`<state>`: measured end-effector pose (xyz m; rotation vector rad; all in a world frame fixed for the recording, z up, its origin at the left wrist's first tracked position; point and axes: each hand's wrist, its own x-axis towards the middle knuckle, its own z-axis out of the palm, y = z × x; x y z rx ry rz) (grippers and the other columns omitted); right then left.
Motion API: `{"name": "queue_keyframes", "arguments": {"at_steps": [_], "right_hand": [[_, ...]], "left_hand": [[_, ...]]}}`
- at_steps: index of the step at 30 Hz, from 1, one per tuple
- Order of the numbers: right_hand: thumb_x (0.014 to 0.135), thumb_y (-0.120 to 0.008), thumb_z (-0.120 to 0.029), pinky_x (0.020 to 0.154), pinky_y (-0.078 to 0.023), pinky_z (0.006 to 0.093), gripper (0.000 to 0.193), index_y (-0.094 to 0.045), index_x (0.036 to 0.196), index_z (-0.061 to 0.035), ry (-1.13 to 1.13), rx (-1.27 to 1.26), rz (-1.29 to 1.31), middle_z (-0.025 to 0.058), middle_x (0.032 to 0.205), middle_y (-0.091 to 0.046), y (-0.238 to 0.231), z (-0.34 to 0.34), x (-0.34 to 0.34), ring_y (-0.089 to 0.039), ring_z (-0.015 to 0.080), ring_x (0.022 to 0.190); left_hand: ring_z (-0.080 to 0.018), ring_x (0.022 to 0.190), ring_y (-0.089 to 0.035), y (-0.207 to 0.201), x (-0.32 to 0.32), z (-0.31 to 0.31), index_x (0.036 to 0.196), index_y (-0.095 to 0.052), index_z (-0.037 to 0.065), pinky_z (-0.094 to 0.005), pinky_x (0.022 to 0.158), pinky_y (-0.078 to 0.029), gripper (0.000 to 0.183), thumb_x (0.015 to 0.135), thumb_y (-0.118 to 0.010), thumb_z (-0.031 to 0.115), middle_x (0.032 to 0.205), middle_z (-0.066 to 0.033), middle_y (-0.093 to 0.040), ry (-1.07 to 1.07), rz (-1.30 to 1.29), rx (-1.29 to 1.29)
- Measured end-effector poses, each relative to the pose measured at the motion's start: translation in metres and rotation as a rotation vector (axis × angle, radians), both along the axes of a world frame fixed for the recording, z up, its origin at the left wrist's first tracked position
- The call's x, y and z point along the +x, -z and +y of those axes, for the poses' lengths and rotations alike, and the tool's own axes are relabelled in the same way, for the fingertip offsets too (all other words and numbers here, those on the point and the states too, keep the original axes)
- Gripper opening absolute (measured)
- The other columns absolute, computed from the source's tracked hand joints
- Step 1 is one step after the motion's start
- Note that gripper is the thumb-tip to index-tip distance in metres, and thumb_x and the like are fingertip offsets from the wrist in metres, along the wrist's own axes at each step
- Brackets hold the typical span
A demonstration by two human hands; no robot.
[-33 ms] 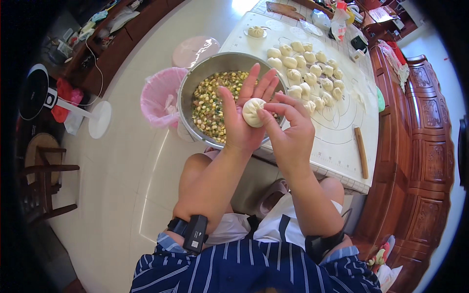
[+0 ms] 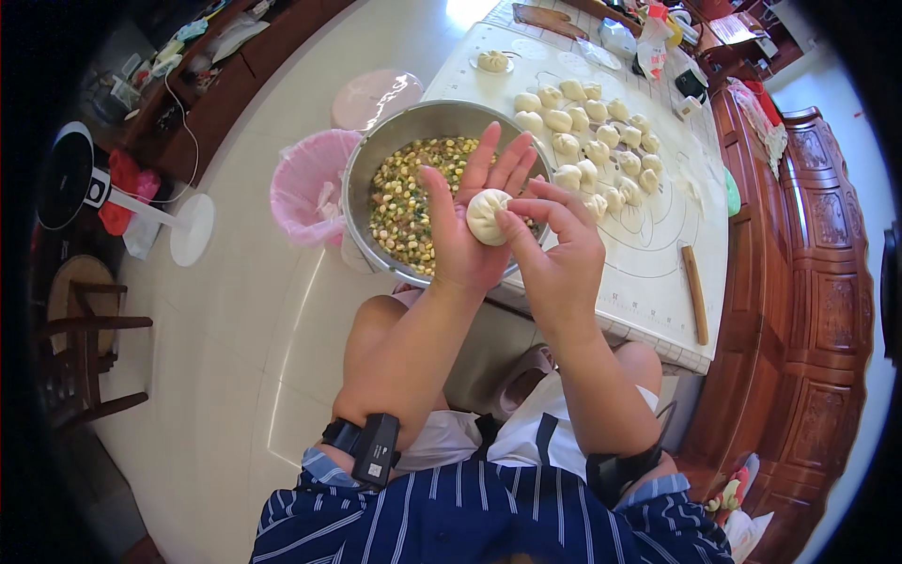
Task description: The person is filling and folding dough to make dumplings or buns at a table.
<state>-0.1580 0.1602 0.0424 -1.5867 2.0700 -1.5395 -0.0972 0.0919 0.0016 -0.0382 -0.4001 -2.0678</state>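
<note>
A round pleated bun (image 2: 487, 217) of pale dough sits in my left hand (image 2: 453, 226), held on the palm near the base of the fingers, which stretch out and apart. The thumb stands away to the side. My right hand (image 2: 561, 252) pinches the pleats at the bun's right side between thumb and fingertips. Beneath both hands is a large steel bowl (image 2: 355, 193), holding a filling (image 2: 406, 193) of yellow corn kernels, green bits and brownish mince. Part of that filling is hidden by my left hand.
Several shaped buns (image 2: 597, 150) lie on a white marked mat (image 2: 648, 273) to the right, with a wooden rolling pin (image 2: 694, 294) at its near right edge. One bun (image 2: 492, 61) stands apart at the far end. A pink-lined bin (image 2: 305, 193) touches the bowl's left.
</note>
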Motion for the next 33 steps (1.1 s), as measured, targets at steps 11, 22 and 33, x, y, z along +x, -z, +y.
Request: {"name": "queue_keyframes", "arguments": {"at_steps": [11,22,33], "right_hand": [[0.073,-0.069,-0.011,0.094,-0.041,0.042,0.009,-0.067,0.08,-0.0049,-0.164,-0.077,0.409,0.0123,0.108,-0.063,-0.009,-0.009,-0.019,-0.053,0.0338,0.113],[0.073,-0.073,-0.022,0.1,-0.039,0.0419,0.049,-0.06,0.117,-0.0073,-0.366,-0.063,0.455,0.0136,0.122,-0.058,-0.017,0.012,-0.041,-0.048,0.0343,0.121],[0.068,-0.081,-0.025,0.1,-0.038,0.0381,0.086,-0.037,0.138,-0.002,-0.469,0.025,-0.027,0.0165,0.134,-0.048,0.003,0.005,-0.028,-0.047,0.0289,0.123]], "left_hand": [[-0.0287,0.13,-0.037,-0.006,0.007,0.001,0.144,-0.029,0.009,-0.0449,0.109,-0.028,0.08,0.09,-0.019,0.068,0.14,-0.0176,-0.039,0.202,0.061,0.083],[-0.0307,0.131,-0.036,0.008,0.012,-0.003,0.141,-0.034,0.011,-0.0458,0.107,-0.032,0.087,0.085,-0.015,0.075,0.143,-0.019,-0.034,0.356,0.251,0.21],[-0.0366,0.134,-0.029,-0.003,0.004,0.013,0.142,-0.03,0.011,-0.051,0.109,-0.025,0.089,0.084,-0.013,0.077,0.145,-0.0214,-0.03,0.407,-0.009,0.263]]}}
